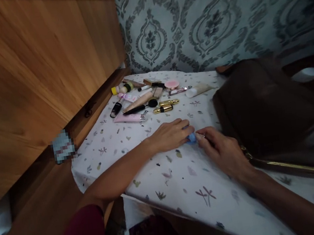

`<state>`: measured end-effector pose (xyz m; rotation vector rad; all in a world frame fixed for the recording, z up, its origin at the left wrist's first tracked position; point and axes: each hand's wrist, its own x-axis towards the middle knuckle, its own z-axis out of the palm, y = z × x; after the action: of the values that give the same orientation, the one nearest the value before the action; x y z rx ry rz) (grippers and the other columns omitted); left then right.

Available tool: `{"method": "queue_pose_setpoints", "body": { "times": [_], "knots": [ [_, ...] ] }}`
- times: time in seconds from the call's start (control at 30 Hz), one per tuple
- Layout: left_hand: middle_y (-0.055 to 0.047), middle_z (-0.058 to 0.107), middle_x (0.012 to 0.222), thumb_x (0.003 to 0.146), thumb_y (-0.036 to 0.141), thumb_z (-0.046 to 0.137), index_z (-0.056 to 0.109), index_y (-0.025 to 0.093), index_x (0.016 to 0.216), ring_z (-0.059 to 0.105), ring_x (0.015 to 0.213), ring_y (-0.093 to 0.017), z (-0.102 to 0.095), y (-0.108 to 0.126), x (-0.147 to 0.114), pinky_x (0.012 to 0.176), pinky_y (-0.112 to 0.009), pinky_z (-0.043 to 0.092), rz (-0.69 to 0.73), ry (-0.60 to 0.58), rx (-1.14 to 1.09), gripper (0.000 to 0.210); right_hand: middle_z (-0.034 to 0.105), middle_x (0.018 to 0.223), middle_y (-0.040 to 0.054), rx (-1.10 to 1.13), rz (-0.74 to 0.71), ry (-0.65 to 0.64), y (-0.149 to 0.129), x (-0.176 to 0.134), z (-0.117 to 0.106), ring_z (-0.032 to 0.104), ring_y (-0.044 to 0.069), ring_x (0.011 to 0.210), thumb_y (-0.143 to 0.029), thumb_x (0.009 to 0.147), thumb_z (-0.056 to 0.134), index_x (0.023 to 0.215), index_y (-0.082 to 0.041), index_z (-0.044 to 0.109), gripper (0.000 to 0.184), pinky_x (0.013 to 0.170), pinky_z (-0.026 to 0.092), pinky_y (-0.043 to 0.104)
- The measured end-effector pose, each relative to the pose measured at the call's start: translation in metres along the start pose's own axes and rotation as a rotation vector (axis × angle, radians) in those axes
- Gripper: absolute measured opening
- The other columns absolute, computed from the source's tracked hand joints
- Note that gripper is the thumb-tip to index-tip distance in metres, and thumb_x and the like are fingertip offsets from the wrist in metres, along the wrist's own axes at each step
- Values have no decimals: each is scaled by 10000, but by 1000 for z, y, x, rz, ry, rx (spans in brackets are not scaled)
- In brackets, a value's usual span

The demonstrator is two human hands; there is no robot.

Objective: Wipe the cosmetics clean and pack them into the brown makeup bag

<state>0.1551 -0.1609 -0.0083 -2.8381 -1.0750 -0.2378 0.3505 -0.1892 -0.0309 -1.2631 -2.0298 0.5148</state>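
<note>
Nearest, a dark red sleeve (84,232) ended below the left elbow, by the near edge of the table (189,183), whose white cloth bore small printed plants and birds. Farther in, the two hands met just above the cloth. The left hand (173,133) lay palm down with its fingers curled over a small blue thing (191,138) — mostly hidden, so its kind could not be told — and grasped it. The right hand (223,151) came in from the other side, thumb and forefinger brought close together at the blue thing's right end; whether they gripped it or a separate small piece could not be told. A brown bag (267,113) with a gold zip stood to the right, near the right wrist. Beyond the left hand lay a loose cluster of make-up: a pink tube (133,117), two gold tubes (163,109) side by side, a black brush (140,107) and a black bottle (115,109). Farther back were a pale tube (198,90), set apart to the right, and a pink compact (172,84). Behind everything rose the patterned wall (151,36) — a wooden cabinet (48,51) stood to its left.
</note>
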Motion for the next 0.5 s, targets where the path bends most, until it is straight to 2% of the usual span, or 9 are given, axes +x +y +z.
{"method": "queue_pose_setpoints", "body": {
  "times": [0.2,0.5],
  "knots": [
    [-130,596,1116,1015,219,397,587,128,1168,560,1044,-236,3,-2,2,578,-306,432,43,10,42,261,718,875,99,12,-19,49,4,0,2,671,236,697,-471,884,543,1007,-203,620,305,655,535,359],
    [-129,596,1111,1007,249,459,603,140,1168,571,1052,-244,-1,-4,2,580,-308,442,41,-12,17,243,734,882,95,52,17,48,9,-2,5,693,250,725,-504,892,559,1005,-224,649,314,672,559,379]
  ]
}}
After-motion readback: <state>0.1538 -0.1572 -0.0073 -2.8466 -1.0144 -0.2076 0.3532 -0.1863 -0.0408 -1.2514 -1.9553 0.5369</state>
